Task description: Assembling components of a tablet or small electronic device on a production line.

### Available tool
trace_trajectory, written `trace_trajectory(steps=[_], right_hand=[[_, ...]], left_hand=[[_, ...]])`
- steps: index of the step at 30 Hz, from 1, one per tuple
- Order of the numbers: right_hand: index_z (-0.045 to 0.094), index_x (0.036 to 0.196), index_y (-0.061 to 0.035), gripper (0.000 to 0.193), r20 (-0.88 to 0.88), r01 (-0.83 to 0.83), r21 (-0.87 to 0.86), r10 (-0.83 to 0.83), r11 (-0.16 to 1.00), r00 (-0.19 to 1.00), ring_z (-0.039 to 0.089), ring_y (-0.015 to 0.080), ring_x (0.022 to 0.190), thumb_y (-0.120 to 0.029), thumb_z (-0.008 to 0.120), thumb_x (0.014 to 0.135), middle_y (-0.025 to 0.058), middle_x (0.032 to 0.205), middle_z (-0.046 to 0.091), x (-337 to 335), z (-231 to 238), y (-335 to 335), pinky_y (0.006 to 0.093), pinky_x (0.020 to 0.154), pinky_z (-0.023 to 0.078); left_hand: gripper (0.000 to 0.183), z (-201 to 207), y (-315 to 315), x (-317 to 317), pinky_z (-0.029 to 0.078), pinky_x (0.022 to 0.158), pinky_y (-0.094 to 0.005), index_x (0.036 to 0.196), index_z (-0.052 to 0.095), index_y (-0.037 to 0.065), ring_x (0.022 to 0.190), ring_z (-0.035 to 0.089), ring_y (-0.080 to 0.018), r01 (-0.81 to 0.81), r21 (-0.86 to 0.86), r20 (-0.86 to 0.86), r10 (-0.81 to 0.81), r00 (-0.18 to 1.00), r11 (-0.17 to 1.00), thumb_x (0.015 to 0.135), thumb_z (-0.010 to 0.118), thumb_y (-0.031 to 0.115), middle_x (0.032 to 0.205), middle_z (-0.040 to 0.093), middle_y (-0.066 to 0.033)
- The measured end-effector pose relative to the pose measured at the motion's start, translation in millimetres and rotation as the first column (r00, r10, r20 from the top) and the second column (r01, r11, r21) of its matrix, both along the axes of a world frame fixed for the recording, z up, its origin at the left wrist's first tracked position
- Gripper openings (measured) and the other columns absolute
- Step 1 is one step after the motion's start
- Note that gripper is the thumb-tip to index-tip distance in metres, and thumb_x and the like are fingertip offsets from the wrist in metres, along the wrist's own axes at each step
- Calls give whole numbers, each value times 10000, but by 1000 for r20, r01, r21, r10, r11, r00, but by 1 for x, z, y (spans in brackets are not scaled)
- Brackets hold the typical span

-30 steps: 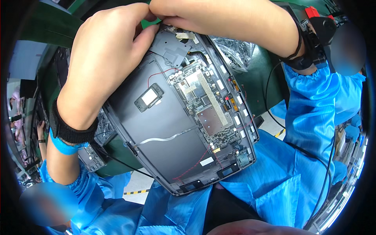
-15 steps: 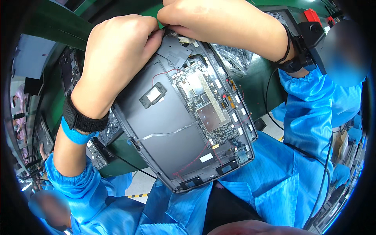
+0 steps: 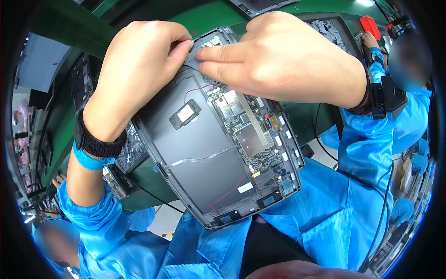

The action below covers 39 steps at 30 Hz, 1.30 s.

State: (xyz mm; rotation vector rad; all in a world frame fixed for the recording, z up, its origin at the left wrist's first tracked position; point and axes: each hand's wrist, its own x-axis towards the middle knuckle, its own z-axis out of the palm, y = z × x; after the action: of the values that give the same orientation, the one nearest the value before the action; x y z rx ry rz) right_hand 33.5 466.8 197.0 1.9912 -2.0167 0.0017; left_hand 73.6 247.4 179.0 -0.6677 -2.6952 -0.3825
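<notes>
An open grey tablet housing (image 3: pixel 195 186) lies before me, its near end against my lap. My left hand (image 3: pixel 151 65) is closed in a pinch at the far left corner; whatever is between its fingertips is hidden. Across the far end reaches my right hand (image 3: pixel 274 60), two fingers stretched out and resting on a grey metal plate (image 3: pixel 197 58), its thumb hidden. Along the right half runs a circuit board (image 3: pixel 251 135). A small black speaker module (image 3: pixel 185 114) with a red wire lies loose inside the housing. A pale flat cable (image 3: pixel 200 156) crosses its middle.
A tray of small dark parts (image 3: pixel 332 35) stands at the far right, near a red box (image 3: pixel 370 28) and a co-worker's hand (image 3: pixel 370 40). Left of the housing are bagged parts (image 3: pixel 132 151) and a small board (image 3: pixel 114 182). A black cable (image 3: pixel 158 197) runs beneath.
My right hand has come nearer and turned, from fingertips beside the left hand to two fingers on the metal plate. My left hand stays pinched. A co-worker's hand appears by the red box.
</notes>
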Motion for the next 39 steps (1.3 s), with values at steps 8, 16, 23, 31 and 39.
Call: trace_trajectory(steps=[8,16,23,31,39], right_hand=[[688,962,-9,262,68,-35,8,34,999,997,705,211,728,-109,650,723,109,1034,713,-11,-8,-4,305,541,497],[659,991,-18,306,-158,-23,-40,17,999,987,621,168,568,-138,647,709,98,981,703,-5,-11,-8,297,505,457],[659,868,5,240,-271,-26,-351,-75,936,960,573,132,488,-133,652,672,56,747,639,2,-28,1,282,437,424],[662,798,-5,174,-234,129,-324,-212,937,949,588,131,489,-121,653,668,60,711,638,12,-30,0,273,448,427],[645,700,-12,128,-261,157,-288,-235,945,936,611,166,496,-125,658,641,97,639,626,14,-30,-6,284,444,442]], left_hand=[[163,3,-4,0,507,625,-327,924,711,-10,675,657,-279,-24,11,110,22,994,1000,810,658,94,817,690,-171],[166,3,-2,1,508,630,-345,918,714,-6,684,653,-302,-17,-22,82,19,996,1000,800,652,94,826,690,-171],[165,5,-4,0,515,642,-355,910,713,-10,702,659,-307,-23,-4,95,23,995,1000,799,660,101,833,693,-170],[137,-2,0,-5,519,630,-409,767,696,28,694,650,-326,-19,-28,-44,17,999,999,805,665,156,691,651,-147],[170,-6,4,-5,503,593,-412,701,620,43,672,628,-324,-56,-122,-134,39,990,991,806,672,167,681,620,-130]])
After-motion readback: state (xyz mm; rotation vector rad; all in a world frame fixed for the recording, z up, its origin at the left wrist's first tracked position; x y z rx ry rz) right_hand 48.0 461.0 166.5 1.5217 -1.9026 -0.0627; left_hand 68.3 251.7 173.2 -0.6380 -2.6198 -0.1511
